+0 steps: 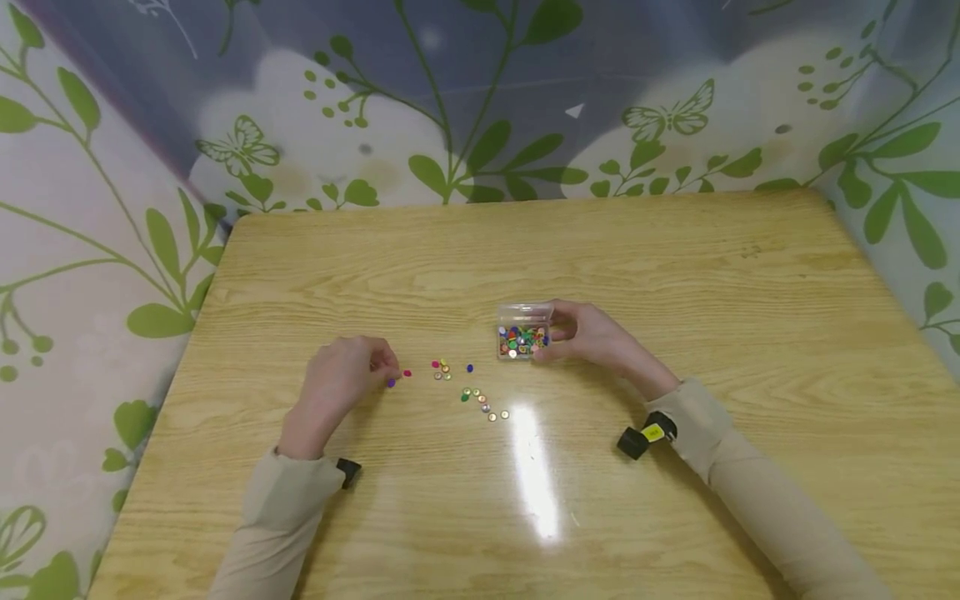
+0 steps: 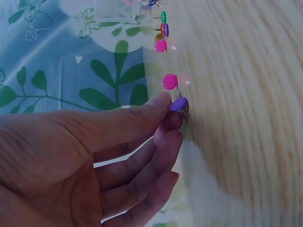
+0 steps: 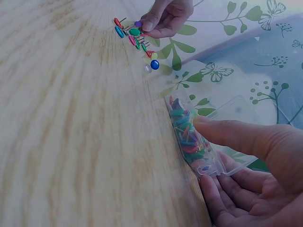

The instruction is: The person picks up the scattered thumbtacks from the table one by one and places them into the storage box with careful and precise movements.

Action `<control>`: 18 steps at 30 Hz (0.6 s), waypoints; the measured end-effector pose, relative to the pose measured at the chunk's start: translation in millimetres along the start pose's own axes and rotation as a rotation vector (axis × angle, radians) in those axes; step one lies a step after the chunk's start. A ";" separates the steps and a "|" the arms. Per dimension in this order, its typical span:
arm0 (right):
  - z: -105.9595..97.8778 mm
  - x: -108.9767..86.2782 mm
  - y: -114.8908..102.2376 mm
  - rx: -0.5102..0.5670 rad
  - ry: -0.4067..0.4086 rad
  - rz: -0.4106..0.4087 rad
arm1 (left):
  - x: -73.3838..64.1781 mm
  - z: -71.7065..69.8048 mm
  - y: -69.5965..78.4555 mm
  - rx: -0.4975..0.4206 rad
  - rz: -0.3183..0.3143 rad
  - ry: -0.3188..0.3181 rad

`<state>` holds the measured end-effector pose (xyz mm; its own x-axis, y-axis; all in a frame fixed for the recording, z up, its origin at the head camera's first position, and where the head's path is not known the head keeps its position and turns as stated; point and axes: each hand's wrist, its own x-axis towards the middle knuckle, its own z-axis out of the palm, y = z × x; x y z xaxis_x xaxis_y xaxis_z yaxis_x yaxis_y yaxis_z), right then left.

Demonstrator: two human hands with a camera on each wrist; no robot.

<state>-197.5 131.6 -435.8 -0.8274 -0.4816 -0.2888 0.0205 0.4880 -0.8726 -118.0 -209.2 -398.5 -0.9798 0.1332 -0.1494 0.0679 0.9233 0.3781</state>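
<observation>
My left hand (image 1: pixel 341 379) is at the left end of a scatter of thumbtacks. Its thumb and index finger pinch a purple thumbtack (image 2: pixel 179 104) close to the tabletop. Just beyond that tack lies a pink thumbtack (image 2: pixel 170 82). My right hand (image 1: pixel 592 333) grips the right side of a small clear plastic box (image 3: pixel 215 166), thumb on one side and fingers on the other. The box's clear lid (image 1: pixel 525 312) stands raised at the back. Many-coloured thumbtacks (image 1: pixel 523 340) fill the box.
Between the hands, loose thumbtacks lie on the wooden table (image 1: pixel 675 275), among them a blue thumbtack (image 1: pixel 470 367) and a green thumbtack (image 1: pixel 465 397). Several show their metal undersides. A leaf-patterned curtain (image 1: pixel 480 100) hangs behind the table's far edge.
</observation>
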 end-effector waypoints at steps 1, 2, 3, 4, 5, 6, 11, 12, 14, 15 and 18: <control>0.0 0.2 -0.1 0.004 -0.003 -0.002 | 0.5 0.6 -0.5 0.000 -0.001 0.007; 0.0 0.5 -0.2 0.006 -0.004 -0.001 | 1.0 1.3 -0.8 0.002 -0.001 0.017; 0.1 0.9 -0.2 0.010 -0.004 0.000 | 1.7 1.9 -1.0 0.000 -0.003 0.029; 0.2 1.1 -0.4 0.016 -0.005 0.003 | 2.3 2.3 -0.9 0.003 -0.003 0.043; 0.1 1.5 -0.4 0.017 -0.004 0.005 | 3.3 2.8 -0.8 0.011 -0.003 0.060; 0.0 1.7 -0.6 0.016 -0.005 0.003 | 4.3 3.2 -0.8 0.014 -0.007 0.075; -0.6 1.8 -1.7 0.015 -0.004 -0.005 | 8.2 3.0 2.7 0.012 -0.011 0.162; -0.6 1.8 -1.7 0.015 -0.006 -0.009 | 9.0 3.0 3.5 0.006 -0.006 0.179; -0.2 2.1 -1.2 0.017 -0.009 -0.014 | 10.5 3.1 6.2 0.000 0.019 0.210; 0.0 2.3 -0.7 0.018 -0.008 -0.012 | 11.5 3.5 7.8 -0.002 0.035 0.225; 0.9 2.5 0.4 0.028 -0.007 -0.007 | 14.8 6.2 14.2 0.001 0.078 0.248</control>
<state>-199.1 130.0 -437.2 -0.8235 -0.4905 -0.2851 0.0304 0.4637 -0.8855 -130.4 -191.9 -401.0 -0.9878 0.1114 0.1090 0.1449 0.9141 0.3787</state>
